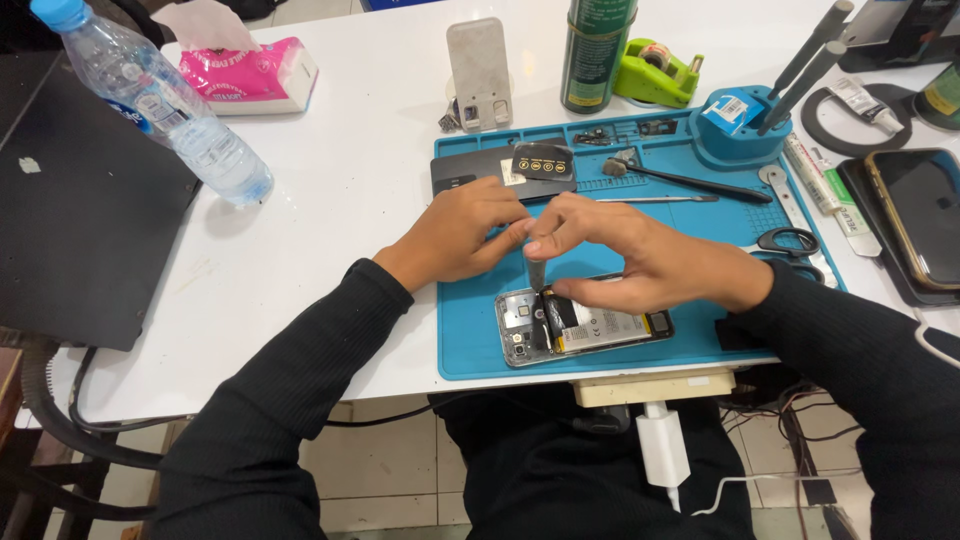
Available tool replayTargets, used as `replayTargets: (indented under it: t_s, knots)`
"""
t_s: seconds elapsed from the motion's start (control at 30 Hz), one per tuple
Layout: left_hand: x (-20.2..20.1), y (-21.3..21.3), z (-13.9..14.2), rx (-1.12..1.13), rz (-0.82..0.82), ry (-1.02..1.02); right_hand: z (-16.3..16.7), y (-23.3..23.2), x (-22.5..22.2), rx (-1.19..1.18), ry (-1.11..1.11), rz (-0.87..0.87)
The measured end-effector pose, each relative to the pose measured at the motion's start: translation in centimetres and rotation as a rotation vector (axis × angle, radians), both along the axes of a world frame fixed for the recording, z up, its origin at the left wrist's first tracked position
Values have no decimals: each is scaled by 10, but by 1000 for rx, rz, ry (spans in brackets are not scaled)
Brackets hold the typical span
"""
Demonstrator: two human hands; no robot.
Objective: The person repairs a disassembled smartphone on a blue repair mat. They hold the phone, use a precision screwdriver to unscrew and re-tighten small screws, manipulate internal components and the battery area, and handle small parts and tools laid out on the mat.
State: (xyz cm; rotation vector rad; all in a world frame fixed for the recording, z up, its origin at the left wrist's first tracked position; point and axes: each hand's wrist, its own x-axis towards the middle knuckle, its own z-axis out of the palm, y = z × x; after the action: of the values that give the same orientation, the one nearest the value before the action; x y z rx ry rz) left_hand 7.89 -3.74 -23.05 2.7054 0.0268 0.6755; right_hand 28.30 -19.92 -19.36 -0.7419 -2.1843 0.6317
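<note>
An opened smartphone [585,327] lies back-up on the blue repair mat [470,340], its battery and circuit board showing. My right hand [640,255] rests over the phone and pinches a small dark screwdriver [536,272] whose tip stands upright on the phone's upper part. My left hand [462,232] sits just to the left, fingertips meeting the right hand's fingers at the top of the tool. The phone's right half is partly hidden under my right hand.
A black phone back and small dark part [543,160] lie on the mat's far side, with a brush [690,180] and scissors [790,242]. A water bottle [160,100], tissue pack [250,72], spray can [595,50], tape dispenser [655,72], laptop [70,210] and another phone [925,215] surround it.
</note>
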Motion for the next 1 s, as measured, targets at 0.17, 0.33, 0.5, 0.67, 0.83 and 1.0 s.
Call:
replayTargets:
  t_s: [0.17,0.33,0.5,0.67,0.83,1.0]
  knots:
    - [4,-6,-3,-84,25,-3,-3,2,5,-87,13,-24]
    - [14,-8,-7,-20,56,32,-1,3,9,-18,75,29]
    - [20,-14,-12,-10,103,27,-1,4,5,-37,28,-78]
    - [22,-17,-14,-21,113,49,-2,7,4,84,44,-42]
    - [23,-16,-17,-61,35,5,-4,8,3,105,43,-69]
    - [28,-17,-24,-57,110,68,-4,6,2,88,24,-63]
